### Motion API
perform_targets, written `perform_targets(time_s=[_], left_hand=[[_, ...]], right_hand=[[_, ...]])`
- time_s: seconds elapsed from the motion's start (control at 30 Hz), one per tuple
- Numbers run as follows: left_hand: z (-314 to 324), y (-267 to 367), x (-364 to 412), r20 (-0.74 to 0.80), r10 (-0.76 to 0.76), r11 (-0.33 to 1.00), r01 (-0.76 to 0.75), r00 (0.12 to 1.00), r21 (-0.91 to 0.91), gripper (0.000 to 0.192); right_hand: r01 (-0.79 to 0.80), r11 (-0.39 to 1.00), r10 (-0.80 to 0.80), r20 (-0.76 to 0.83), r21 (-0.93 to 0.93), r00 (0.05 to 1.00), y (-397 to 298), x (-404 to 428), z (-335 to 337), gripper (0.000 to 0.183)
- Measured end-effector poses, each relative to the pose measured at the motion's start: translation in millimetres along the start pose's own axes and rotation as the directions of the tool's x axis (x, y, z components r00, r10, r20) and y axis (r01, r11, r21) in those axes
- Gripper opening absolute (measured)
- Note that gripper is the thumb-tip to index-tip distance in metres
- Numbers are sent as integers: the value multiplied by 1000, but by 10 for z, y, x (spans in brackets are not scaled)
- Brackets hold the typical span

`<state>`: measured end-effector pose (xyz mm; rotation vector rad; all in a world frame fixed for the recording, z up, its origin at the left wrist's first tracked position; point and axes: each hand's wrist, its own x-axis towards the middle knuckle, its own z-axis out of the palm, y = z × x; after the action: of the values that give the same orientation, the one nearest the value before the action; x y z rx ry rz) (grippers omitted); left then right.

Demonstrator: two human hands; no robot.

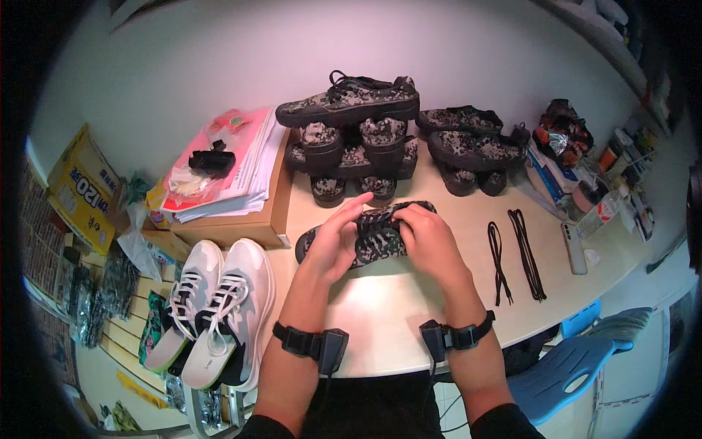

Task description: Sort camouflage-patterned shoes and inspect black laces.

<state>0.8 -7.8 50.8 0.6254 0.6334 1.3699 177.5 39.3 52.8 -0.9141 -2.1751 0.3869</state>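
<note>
A camouflage canvas shoe (385, 245) with a black rubber toe lies on its sole on the table before me, toe to the left. Black lacing crosses its upper. My left hand (335, 241) rests against the toe side with straight fingers and thumb apart, palm facing the lacing. At the shoe's heel end, my right hand (430, 238) has its thumb and bent fingers pinched on the lacing area near the opening. Whether a lace end sits between those fingertips is hidden. To the right lie a short folded black shoelace (496, 263) and a longer black shoelace bundle (527, 258).
Behind the shoe rises a stack of camouflage shoes (351, 148), with a second stack (474, 148) to its right. A cardboard box (274, 219) bears papers at left. White sneakers (241, 291) stand near the left edge. A phone (573, 249) and plastic bottle (600, 213) lie right.
</note>
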Motion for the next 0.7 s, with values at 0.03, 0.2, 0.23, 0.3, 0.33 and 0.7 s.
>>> perform_targets(time_s=[0.03, 0.2, 0.23, 0.3, 0.33, 0.7], left_hand=[[12, -2, -13, -31, 37, 998, -35, 999, 51, 42], [45, 0, -17, -157, 113, 974, -78, 981, 213, 41], [94, 35, -42, -159, 114, 974, -78, 981, 214, 41], [170, 124, -121, -269, 79, 971, -13, 960, 241, 41], [14, 113, -97, -199, 89, 962, -32, 976, 273, 38], [-228, 525, -327, -327, 887, 458, -530, 326, 714, 27]], right_hand=[[23, 1000, -23, -18, -4, 1000, 2, 4, 7, 15], [39, 987, -17, -146, 154, 989, 2, 30, -11, 12], [40, 987, -18, -145, 155, 989, 21, 32, -13, 12], [68, 974, -34, -157, 214, 987, 48, 38, -14, 12], [70, 973, -36, -156, 218, 987, 33, 46, -12, 12], [17, 972, 30, -197, 233, 980, 26, 64, 40, 6]])
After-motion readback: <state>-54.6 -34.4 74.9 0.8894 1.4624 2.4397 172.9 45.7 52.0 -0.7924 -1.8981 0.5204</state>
